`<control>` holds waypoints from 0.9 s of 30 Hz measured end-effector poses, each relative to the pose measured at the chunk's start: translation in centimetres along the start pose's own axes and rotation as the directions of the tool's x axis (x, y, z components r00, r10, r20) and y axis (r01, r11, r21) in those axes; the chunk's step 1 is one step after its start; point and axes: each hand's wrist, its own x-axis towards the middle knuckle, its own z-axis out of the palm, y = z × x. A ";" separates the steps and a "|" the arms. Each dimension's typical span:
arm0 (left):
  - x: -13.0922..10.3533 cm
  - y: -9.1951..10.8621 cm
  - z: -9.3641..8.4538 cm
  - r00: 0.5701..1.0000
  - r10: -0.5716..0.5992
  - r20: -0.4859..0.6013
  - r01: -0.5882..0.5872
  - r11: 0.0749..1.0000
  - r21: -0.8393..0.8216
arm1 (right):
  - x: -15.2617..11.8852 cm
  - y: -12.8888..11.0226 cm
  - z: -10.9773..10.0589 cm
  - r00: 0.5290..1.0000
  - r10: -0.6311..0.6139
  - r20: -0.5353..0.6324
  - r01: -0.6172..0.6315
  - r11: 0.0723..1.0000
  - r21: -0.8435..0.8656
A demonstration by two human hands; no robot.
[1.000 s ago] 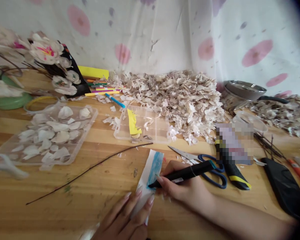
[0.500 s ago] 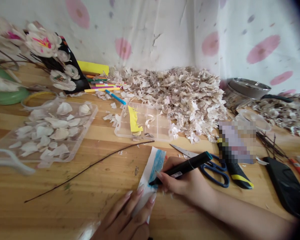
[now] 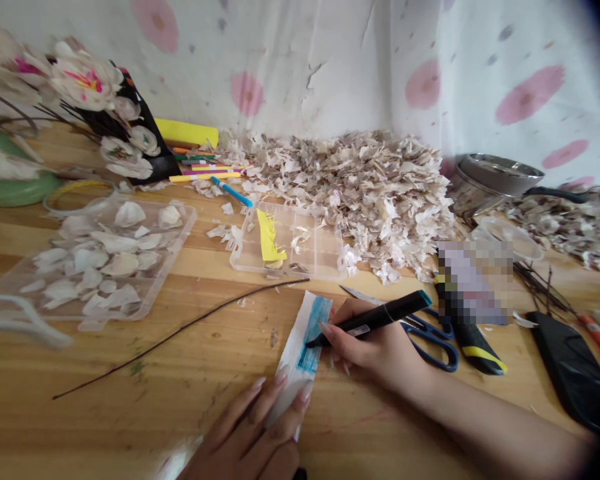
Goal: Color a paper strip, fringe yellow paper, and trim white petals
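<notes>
My right hand point(image 3: 370, 350) is closed around a black marker point(image 3: 380, 317) with a teal end, held at a slant. Its dark tip touches a strip of white paper point(image 3: 293, 343), over a patch of blue colour point(image 3: 314, 333) along the strip's right side. Fingers stretched out, my left hand point(image 3: 263, 423) lies flat on the strip's lower part and presses it to the wooden table. Scissors point(image 3: 433, 340) with dark blue handles lie behind my right hand, their blades partly hidden. A thin dark twig point(image 3: 180, 330) curves across the table left of the strip.
A clear tray of white petals point(image 3: 193, 217) stands at left, and another clear compartment box point(image 3: 237, 267) holds a yellow fringed piece point(image 3: 268, 237). Behind are a heap of pale flakes point(image 3: 365, 187), a blue marker point(image 3: 231, 192) and a metal pot point(image 3: 485, 190). A black phone-like object point(image 3: 573, 373) lies right.
The marker tip has moved slightly up and right on the strip, with my right hand following. Blue now covers a more even block at the lower end. My left hand stays put.
</notes>
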 end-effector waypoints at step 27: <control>-0.6 -0.1 0.0 0.999 0.003 0.044 -0.003 1.000 0.020 | 1.4 -0.5 -1.1 0.968 0.025 -0.249 -0.016 0.999 0.035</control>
